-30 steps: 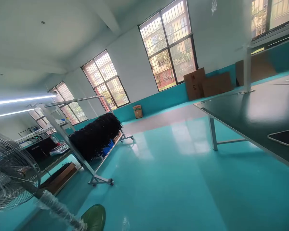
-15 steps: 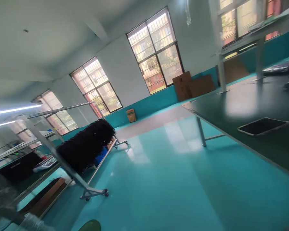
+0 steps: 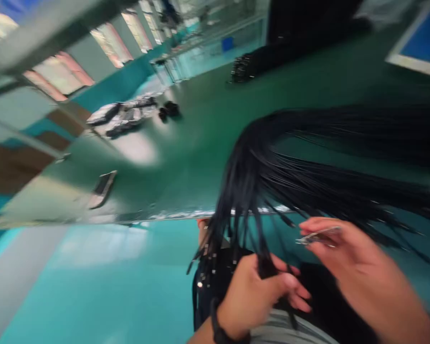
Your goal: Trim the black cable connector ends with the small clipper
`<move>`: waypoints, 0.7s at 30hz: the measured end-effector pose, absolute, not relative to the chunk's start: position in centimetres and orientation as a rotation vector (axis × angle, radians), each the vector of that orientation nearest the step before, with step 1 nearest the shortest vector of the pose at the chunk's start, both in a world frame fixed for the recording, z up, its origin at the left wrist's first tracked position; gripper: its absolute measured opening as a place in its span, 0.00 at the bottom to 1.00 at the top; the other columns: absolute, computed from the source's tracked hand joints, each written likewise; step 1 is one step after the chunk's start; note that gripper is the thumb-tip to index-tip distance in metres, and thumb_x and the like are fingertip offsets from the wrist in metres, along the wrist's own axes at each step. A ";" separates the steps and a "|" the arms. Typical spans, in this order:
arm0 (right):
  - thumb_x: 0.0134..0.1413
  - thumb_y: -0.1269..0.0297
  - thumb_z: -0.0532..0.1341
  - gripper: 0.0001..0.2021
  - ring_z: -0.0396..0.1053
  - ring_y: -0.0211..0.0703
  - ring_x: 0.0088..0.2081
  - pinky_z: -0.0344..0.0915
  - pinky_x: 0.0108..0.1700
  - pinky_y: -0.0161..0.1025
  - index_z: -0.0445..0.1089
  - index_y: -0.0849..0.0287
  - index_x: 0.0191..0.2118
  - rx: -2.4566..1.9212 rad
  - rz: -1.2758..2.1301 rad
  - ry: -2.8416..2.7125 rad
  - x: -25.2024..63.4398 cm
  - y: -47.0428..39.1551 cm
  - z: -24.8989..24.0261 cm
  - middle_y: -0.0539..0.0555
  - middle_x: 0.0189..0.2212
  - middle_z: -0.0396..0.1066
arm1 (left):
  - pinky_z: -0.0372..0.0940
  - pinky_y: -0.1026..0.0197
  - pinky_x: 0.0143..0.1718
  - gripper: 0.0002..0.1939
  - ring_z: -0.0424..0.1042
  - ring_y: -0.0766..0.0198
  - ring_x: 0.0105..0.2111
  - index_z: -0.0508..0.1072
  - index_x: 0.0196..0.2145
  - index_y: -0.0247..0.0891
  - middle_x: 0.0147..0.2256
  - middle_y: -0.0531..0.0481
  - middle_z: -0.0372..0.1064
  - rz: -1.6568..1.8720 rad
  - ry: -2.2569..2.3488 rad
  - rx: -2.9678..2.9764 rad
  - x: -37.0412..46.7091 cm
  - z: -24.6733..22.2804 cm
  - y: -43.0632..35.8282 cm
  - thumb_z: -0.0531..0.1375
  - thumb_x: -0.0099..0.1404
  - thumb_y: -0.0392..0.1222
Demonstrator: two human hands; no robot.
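A thick bundle of thin black cables [image 3: 251,162] lies across the green tabletop, and its loose ends hang over the front edge. Several ends carry small bright tips. My left hand [image 3: 258,291], a dark band at its wrist, is closed around some hanging cables just below the edge. My right hand [image 3: 351,253] is to its right, pinching a small silver metal tool [image 3: 318,236] between thumb and fingers; blur hides its exact kind. More cable ends lie right behind the right hand.
The green table [image 3: 193,157] carries a phone-like flat object [image 3: 103,189] at the left, plastic-wrapped packs [image 3: 123,114] and another dark cable bundle [image 3: 258,64] farther back. A blue, white-edged bin [image 3: 421,43] stands at the upper right. Turquoise floor [image 3: 93,272] stretches below.
The view has swung from the room, a cable rack and the floor to the green table close up. Both my hands have come into view, with the cables and the metal tool.
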State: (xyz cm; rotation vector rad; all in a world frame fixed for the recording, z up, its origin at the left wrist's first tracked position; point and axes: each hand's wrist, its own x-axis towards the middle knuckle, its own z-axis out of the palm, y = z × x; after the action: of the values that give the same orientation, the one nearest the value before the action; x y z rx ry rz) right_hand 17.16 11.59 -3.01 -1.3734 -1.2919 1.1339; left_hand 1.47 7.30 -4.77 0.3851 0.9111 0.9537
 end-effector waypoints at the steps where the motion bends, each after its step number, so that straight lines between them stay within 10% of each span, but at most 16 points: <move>1: 0.52 0.48 0.69 0.15 0.75 0.47 0.44 0.75 0.41 0.36 0.74 0.53 0.39 -1.375 1.218 -1.226 17.3 11.3 -3.1 0.56 0.44 0.75 | 0.70 0.66 0.28 0.21 0.77 0.64 0.23 0.72 0.33 0.30 0.26 0.45 0.77 0.932 0.926 0.404 1.2 -4.9 7.5 0.74 0.54 0.47; 5: 0.51 0.51 0.71 0.16 0.74 0.41 0.29 0.74 0.29 0.36 0.73 0.56 0.38 -1.220 1.641 -0.851 16.3 11.0 -2.6 0.55 0.33 0.75 | 0.72 0.66 0.32 0.14 0.78 0.65 0.26 0.73 0.34 0.31 0.29 0.45 0.79 0.973 0.884 0.502 0.7 -4.7 7.9 0.71 0.60 0.42; 21: 0.61 0.61 0.65 0.02 0.73 0.38 0.27 0.75 0.30 0.37 0.73 0.51 0.39 -0.997 1.928 -0.677 17.9 9.8 -2.5 0.48 0.30 0.75 | 0.75 0.65 0.33 0.10 0.80 0.63 0.28 0.72 0.35 0.31 0.31 0.44 0.80 1.006 0.693 0.514 1.6 -5.8 7.7 0.68 0.65 0.39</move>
State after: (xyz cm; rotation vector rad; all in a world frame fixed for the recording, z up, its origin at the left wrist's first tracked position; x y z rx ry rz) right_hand 17.89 9.85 -2.47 -0.9968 -0.6774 1.9279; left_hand 1.61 7.65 -5.75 0.5139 0.6928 1.0059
